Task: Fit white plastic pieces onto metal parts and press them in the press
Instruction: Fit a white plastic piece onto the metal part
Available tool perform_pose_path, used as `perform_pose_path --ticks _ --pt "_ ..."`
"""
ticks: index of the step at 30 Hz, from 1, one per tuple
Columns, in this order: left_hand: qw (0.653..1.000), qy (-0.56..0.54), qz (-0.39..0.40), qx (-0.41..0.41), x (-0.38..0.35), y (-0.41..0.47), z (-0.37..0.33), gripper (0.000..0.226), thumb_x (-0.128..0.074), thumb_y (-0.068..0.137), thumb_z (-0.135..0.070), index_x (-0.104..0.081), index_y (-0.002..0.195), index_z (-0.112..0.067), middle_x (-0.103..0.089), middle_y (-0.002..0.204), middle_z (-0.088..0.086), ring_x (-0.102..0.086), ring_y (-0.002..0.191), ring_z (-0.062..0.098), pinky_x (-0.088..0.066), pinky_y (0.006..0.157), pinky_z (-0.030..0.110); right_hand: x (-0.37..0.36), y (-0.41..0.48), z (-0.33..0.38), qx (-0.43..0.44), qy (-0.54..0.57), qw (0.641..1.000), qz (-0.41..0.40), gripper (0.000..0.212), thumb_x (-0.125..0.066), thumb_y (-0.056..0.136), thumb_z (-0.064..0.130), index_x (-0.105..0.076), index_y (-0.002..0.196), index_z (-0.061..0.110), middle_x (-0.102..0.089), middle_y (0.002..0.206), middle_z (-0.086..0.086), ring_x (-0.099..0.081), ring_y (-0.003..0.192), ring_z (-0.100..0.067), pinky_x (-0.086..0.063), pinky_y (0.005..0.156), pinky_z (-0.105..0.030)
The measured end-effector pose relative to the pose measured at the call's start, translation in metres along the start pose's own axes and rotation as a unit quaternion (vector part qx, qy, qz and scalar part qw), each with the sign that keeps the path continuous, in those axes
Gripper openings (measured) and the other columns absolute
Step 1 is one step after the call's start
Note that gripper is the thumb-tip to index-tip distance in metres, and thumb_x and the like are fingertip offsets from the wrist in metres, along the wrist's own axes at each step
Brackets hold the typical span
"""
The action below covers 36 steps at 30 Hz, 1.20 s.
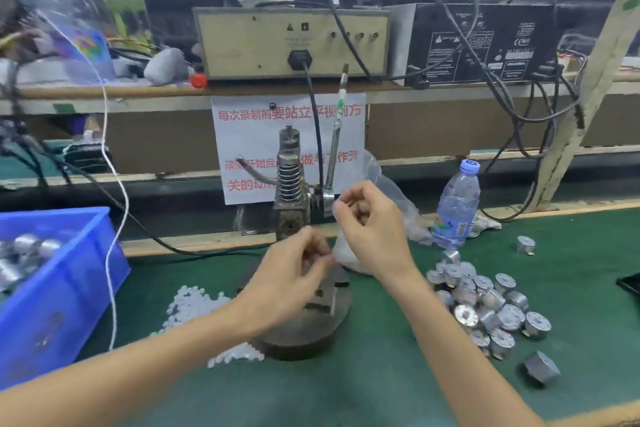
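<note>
Both hands are hovering above the round base (304, 333) of the press (289, 184). The left hand (294, 277) and the right hand (372, 229) are each curling their fingers and, as far as the blur is allowing me to see, pinching a thin clear bag (384, 184) between them. Neither is holding a task piece.

The white plastic pieces (192, 305) are lying in a loose heap on the bench (346, 385), touching the left side of the base, below and to the left of the left hand. The metal parts (485, 305) are lying in a pile to the right of the right forearm.

So the left hand is standing nearer to the white pieces and the right hand nearer to the metal parts. Before picking anything up, I am judging that the bag needs to be let go first.
</note>
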<state>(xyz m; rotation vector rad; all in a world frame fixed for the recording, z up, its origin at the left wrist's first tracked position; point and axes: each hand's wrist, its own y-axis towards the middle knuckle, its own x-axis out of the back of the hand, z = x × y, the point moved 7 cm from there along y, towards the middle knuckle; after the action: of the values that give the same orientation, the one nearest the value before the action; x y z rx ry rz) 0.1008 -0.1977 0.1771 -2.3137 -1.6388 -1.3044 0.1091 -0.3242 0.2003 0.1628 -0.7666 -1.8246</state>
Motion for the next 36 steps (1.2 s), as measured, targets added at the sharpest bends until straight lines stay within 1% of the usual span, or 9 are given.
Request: perform_pose_path --ticks 5,10,12,16,18,21,27,32,36 --pt "0.994 0.034 -0.076 0.072 0.095 -0.042 0.049 0.012 -0.061 0.087 -0.011 -0.054 0.081 -0.018 -0.060 0.073 0.002 -0.053 0.068 0.018 -0.043 0.066 0.026 -0.091 -0.004 0.050 0.052 0.036 0.993 0.104 0.025 -0.061 0.088 0.012 -0.048 0.073 0.029 -0.049 0.056 0.012 -0.046 0.052 0.000 -0.038 0.053 -0.011" --pt "0.972 0.117 -0.145 0.145 0.190 -0.103 0.101 0.018 -0.065 0.082 -0.005 -0.056 0.076 -0.020 -0.057 0.065 -0.006 -0.049 0.059 0.003 -0.037 0.059 0.008 -0.208 -0.020 0.092 0.083 0.053 0.971 0.220 0.013 -0.058 0.085 0.009 -0.052 0.077 0.017 -0.055 0.062 0.005 -0.044 0.053 -0.005 -0.036 0.056 -0.016" --pt "0.960 0.136 -0.155 0.188 0.224 -0.131 0.126 0.024 -0.066 0.078 0.000 -0.057 0.072 -0.020 -0.059 0.065 -0.007 -0.050 0.059 0.002 -0.037 0.059 0.008 -0.258 -0.033 0.106 0.087 0.048 0.959 0.265 0.012 -0.057 0.084 0.010 -0.052 0.078 0.018 -0.057 0.063 0.001 -0.044 0.054 -0.010 -0.043 0.060 -0.028" --pt "0.927 0.148 -0.179 0.293 0.282 -0.192 0.173 0.024 -0.067 0.077 0.002 -0.057 0.069 -0.018 -0.061 0.065 -0.003 -0.050 0.053 0.000 -0.039 0.056 0.011 -0.342 -0.068 0.129 0.121 0.002 0.923 0.365 0.004 -0.054 0.088 0.020 -0.054 0.084 0.018 -0.059 0.070 0.003 -0.055 0.071 -0.025 -0.049 0.069 -0.039" --pt "0.910 0.162 -0.175 0.339 0.302 -0.218 0.196 0.023 -0.067 0.077 0.000 -0.057 0.069 -0.019 -0.064 0.071 0.003 -0.057 0.065 0.013 -0.044 0.066 0.024 -0.375 -0.084 0.141 0.159 -0.046 0.900 0.403 0.010 -0.051 0.089 0.024 -0.057 0.090 0.017 -0.066 0.084 -0.003 -0.059 0.087 -0.030 -0.046 0.071 -0.037" --pt "0.890 0.186 -0.129 0.396 0.318 -0.247 0.225 0.015 -0.068 0.076 -0.003 -0.060 0.079 -0.015 -0.067 0.082 0.008 -0.062 0.080 0.025 -0.046 0.075 0.032 -0.416 -0.100 0.155 0.230 -0.136 0.859 0.438 0.016 -0.048 0.090 0.026 -0.057 0.097 0.015 -0.066 0.100 -0.010 -0.058 0.097 -0.034 -0.035 0.067 -0.036" --pt "0.850 0.287 0.010 0.442 0.325 -0.260 0.265 0.028 -0.065 0.074 -0.014 -0.056 0.100 -0.019 -0.064 0.094 -0.003 -0.059 0.088 0.016 -0.042 0.068 0.022 -0.466 -0.114 0.164 0.281 -0.256 0.797 0.470 0.010 -0.047 0.088 0.015 -0.052 0.095 0.009 -0.059 0.108 -0.017 -0.055 0.103 -0.036 -0.031 0.070 -0.038" --pt "0.826 0.362 0.121 0.415 0.311 -0.243 0.283 0.035 -0.059 0.077 -0.013 -0.057 0.113 -0.014 -0.060 0.116 0.007 -0.058 0.105 0.023 -0.046 0.084 0.031 -0.490 -0.126 0.164 0.304 -0.317 0.738 0.513 0.029 -0.053 0.091 0.019 -0.055 0.117 0.007 -0.056 0.120 -0.015 -0.051 0.114 -0.035 -0.037 0.089 -0.041" --pt "0.767 0.445 0.239 0.396 0.285 -0.236 0.296 0.039 -0.057 0.085 -0.017 -0.052 0.124 -0.016 -0.047 0.133 0.004 -0.051 0.119 0.024 -0.044 0.094 0.035 -0.486 -0.123 0.158 0.294 -0.306 0.742 0.518 0.025 -0.050 0.092 0.016 -0.054 0.114 0.006 -0.056 0.118 -0.015 -0.052 0.111 -0.035 -0.035 0.079 -0.039"
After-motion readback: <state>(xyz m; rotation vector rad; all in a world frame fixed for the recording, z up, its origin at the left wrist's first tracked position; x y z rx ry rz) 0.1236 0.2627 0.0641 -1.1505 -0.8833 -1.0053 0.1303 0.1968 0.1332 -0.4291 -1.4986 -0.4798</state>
